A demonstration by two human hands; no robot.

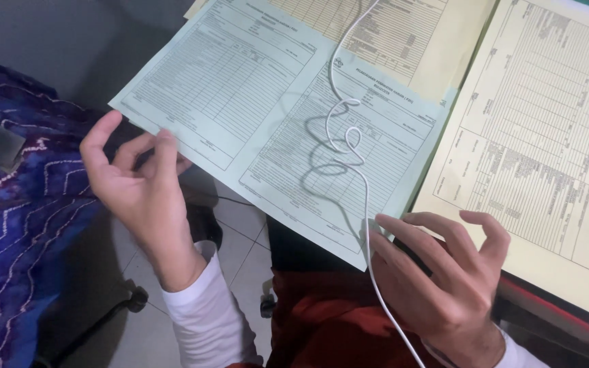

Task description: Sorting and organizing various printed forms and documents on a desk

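Both hands at the pale green form (267, 129).
My left hand (138, 184) pinches its edge; my right hand (444, 272) spreads open at its corner, beside the white cable (349, 136).

Your left hand (138, 184) is raised with the palm toward you, thumb spread and fingertips (165, 140) pinched together, its white-sleeved forearm (206, 320) angling down to the right. Your right hand (444, 272) sits lower, palm up, fingers (438, 225) loosely curled and spread.
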